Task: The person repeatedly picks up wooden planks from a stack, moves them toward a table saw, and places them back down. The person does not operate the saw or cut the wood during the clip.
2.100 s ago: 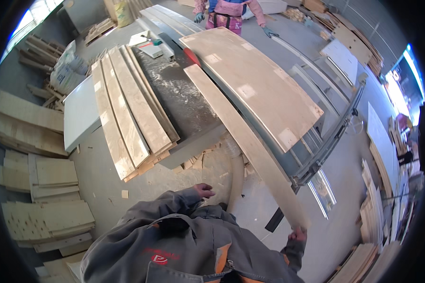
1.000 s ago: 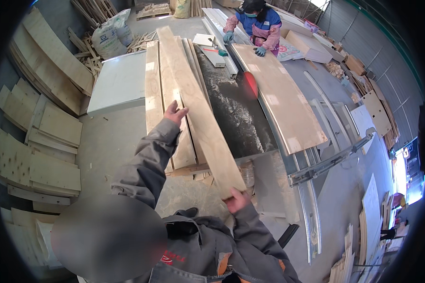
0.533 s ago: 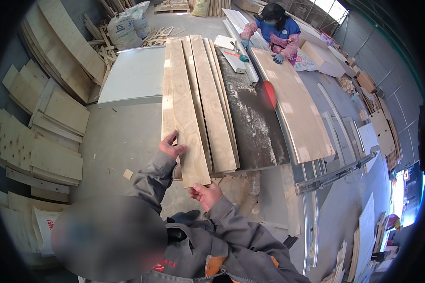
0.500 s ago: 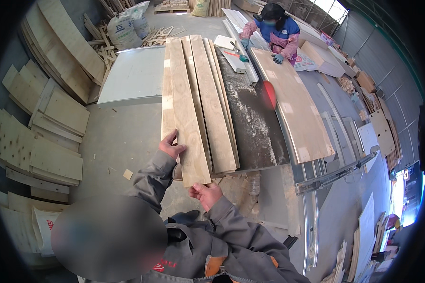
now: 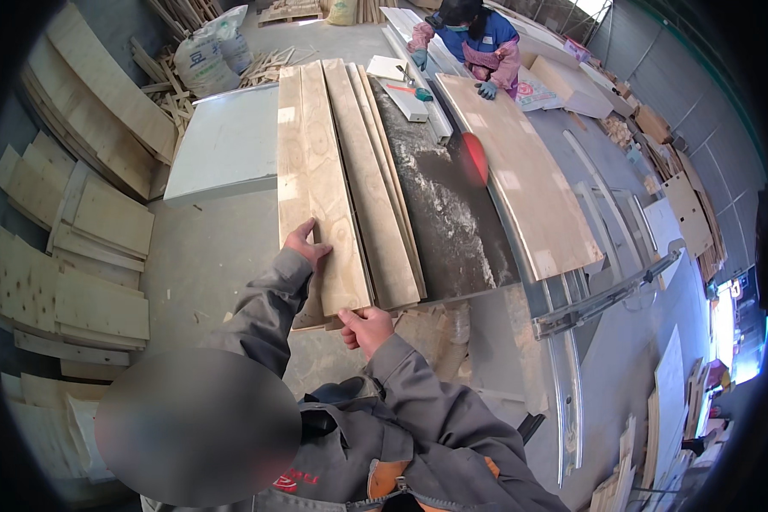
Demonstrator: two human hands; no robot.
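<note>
A long plywood strip lies on a stack of similar strips, pointing away from me. My left hand grips its left edge, thumb on top and the other fingers mostly hidden. At the near end, my right hand pinches the right corner of the same strip, its fingers curled beneath. Just to the right is another plywood strip, with a narrow dark gap between the two. A wider pale strip shows along the left side of the stack. The strips rest on a dark, dust-streaked saw table.
Right of the table, a red disc-shaped guard stands beside a wide plywood panel. A co-worker in gloves leans over its far end. A white panel lies beyond on the left. Stacked boards line the left side.
The held strip has slid away from me and leftward, so its near end juts out less past the stack. Both my hands have moved with it. The view has shifted slightly.
</note>
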